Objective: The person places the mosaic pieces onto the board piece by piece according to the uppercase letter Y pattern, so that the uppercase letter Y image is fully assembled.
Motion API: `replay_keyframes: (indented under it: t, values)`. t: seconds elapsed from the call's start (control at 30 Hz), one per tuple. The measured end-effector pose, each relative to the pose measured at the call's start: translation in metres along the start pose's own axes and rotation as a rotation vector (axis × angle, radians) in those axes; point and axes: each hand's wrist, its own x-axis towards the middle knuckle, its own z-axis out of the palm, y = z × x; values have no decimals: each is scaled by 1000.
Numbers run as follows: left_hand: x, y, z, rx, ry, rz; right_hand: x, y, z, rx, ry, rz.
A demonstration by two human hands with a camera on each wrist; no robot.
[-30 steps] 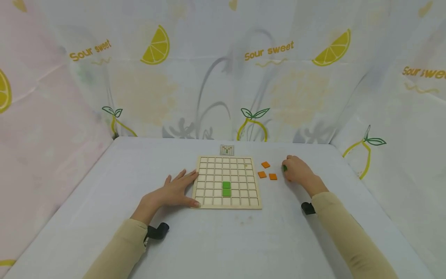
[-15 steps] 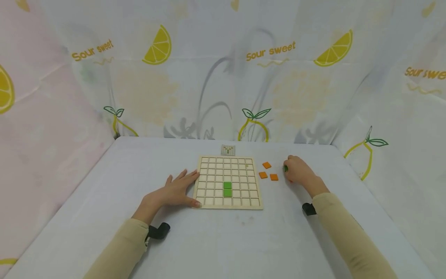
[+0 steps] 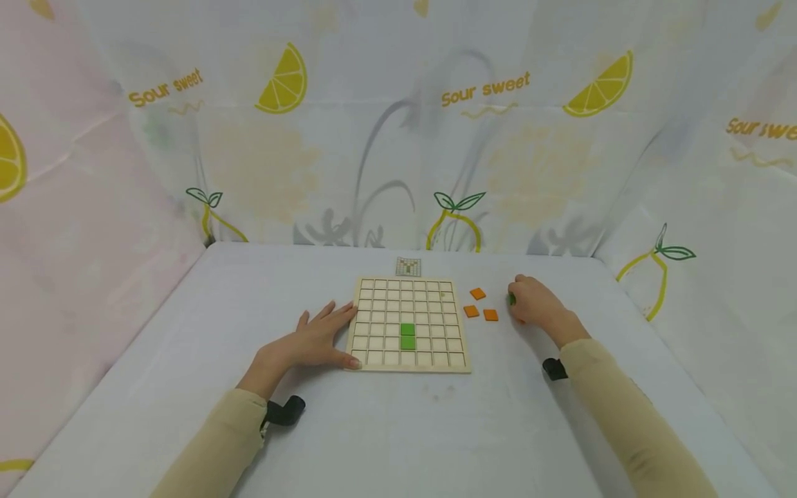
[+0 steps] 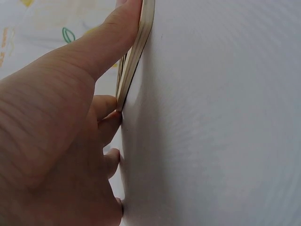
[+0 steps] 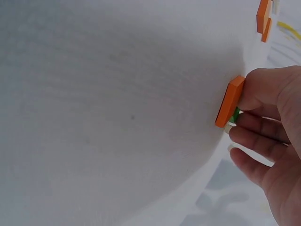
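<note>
In the head view a square wooden grid board [image 3: 411, 369] lies mid-table, with two green tiles [image 3: 407, 336] one above the other in its cells. My left hand [image 3: 311, 344] rests spread along the board's left side, the thumb at the near left corner and fingertips at the edge. To the right of the board my right hand [image 3: 533, 304] is down at the table, fingers bent. It pinches a green tile [image 5: 235, 115], mostly hidden between thumb and fingers. Right at the thumb, an orange tile [image 5: 230, 101] stands out in the right wrist view.
Between board and right hand lie three loose orange tiles, the middle one [image 3: 477, 294] farthest back. A small card [image 3: 408, 267] with a printed grid pattern sits behind the board. Lemon-printed cloth [image 3: 386, 124] hangs behind the white table [image 3: 386, 443].
The view shifts very slightly. Both hands stay where they were, the left on the board's edge, the right over the tiles at the right.
</note>
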Motion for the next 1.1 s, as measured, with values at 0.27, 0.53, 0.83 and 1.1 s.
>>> replay_keyframes:
  t: [0.27,0.53,0.83,1.1]
  values:
    - [0,-1,-1,-1,3,-7,-1,4,0,31,-6,13]
    - [0,-1,-1,-2,5,-5,-2,4,-1,59,-13,25]
    - [1,-3,0,1,6,-6,0,3,5,104,-7,17]
    - [0,-2,1,-10,9,-4,0,-6,6,78,52,-35]
